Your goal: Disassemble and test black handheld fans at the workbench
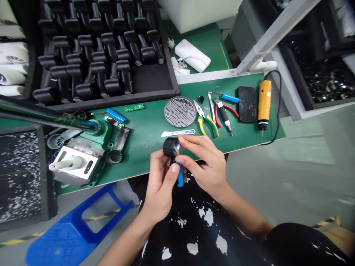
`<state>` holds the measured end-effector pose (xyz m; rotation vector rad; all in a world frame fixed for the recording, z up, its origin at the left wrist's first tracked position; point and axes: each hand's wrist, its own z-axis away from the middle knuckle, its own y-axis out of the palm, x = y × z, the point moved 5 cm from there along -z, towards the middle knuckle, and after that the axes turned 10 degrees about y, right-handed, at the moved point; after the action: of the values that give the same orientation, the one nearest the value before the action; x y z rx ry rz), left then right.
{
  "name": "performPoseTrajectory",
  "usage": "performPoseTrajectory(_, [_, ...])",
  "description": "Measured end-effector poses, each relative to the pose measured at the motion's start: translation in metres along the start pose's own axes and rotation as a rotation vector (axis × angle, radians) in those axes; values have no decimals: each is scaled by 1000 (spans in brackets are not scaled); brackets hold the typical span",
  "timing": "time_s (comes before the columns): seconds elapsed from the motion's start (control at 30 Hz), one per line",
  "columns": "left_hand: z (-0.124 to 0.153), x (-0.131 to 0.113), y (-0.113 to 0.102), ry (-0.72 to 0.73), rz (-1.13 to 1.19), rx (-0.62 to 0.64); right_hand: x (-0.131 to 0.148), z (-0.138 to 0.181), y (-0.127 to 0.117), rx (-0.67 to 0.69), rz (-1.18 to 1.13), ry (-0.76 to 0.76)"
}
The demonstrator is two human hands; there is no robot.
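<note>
In front of my lap, both hands grip one small assembly. It has a black round housing (168, 147), a shiny, silvery end (178, 147) and a blue cylindrical battery (180, 175) hanging below. My left hand (162, 184) is closed around the housing from the left, its thumb by the top of the battery. From the right, my right hand (206, 162) pinches the silvery end between thumb and fingers. The fingers partly hide how the parts join. Just beyond, a white-and-blue craft knife (179, 133) lies on the green bench (144, 147).
A round perforated grey tray (180, 112), pliers (206, 120), red-handled cutters (217, 111), a phone (246, 104) and a yellow electric screwdriver (264, 103) lie beyond my hands. A green press (83, 147) stands left. Behind is a black tray (155, 79) of black handheld units. A blue stool (69, 229) stands below.
</note>
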<state>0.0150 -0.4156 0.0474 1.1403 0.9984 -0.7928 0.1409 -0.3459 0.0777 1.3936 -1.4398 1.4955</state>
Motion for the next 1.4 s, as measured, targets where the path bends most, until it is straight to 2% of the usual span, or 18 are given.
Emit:
performPoseTrajectory(0.1, [-9, 4, -5, -74, 138, -57, 0, 4, -1, 54, -110, 88])
performPoseTrajectory(0.2, [-16, 1, -11, -70, 252, -147, -10, 13, 1, 82, -222, 281])
performPoseTrajectory(0.3, [-19, -2, -14, -19, 309, -214, -22, 23, 17, 259, -300, 464])
performPoseTrajectory(0.37, [-19, 0, -13, -18, 310, -220, -25, 25, 27, 333, -370, 514])
performPoseTrajectory(0.47, [-20, 2, -10, -36, 300, -152, -22, 24, 37, 380, -366, 483])
performPoseTrajectory(0.53, [-22, -2, -11, 2, 268, -84, -18, 23, 38, 370, -304, 411])
performPoseTrajectory(0.7, [-27, -19, -22, 96, 136, -16, -10, 23, 26, 301, -141, 176])
performPoseTrajectory(0.77, [-27, -24, -24, 126, 114, -7, -10, 25, 24, 310, -133, 161])
performPoseTrajectory(0.83, [-26, -26, -24, 130, 108, -32, -14, 29, 28, 370, -222, 258])
performPoseTrajectory(0.93, [-27, -22, -24, 73, 133, -127, -22, 36, 37, 443, -460, 512])
performPoseTrajectory(1.0, [-29, -19, -24, 42, 141, -186, -26, 39, 41, 421, -561, 622])
performPoseTrajectory(1.07, [-32, -17, -24, 33, 125, -210, -29, 40, 41, 386, -591, 650])
performPoseTrajectory(1.23, [-38, -12, -22, 21, 177, -115, -34, 36, 40, 331, -642, 634])
performPoseTrajectory(1.4, [-26, 6, -11, -52, 156, 196, -37, 26, 42, 260, -669, 621])
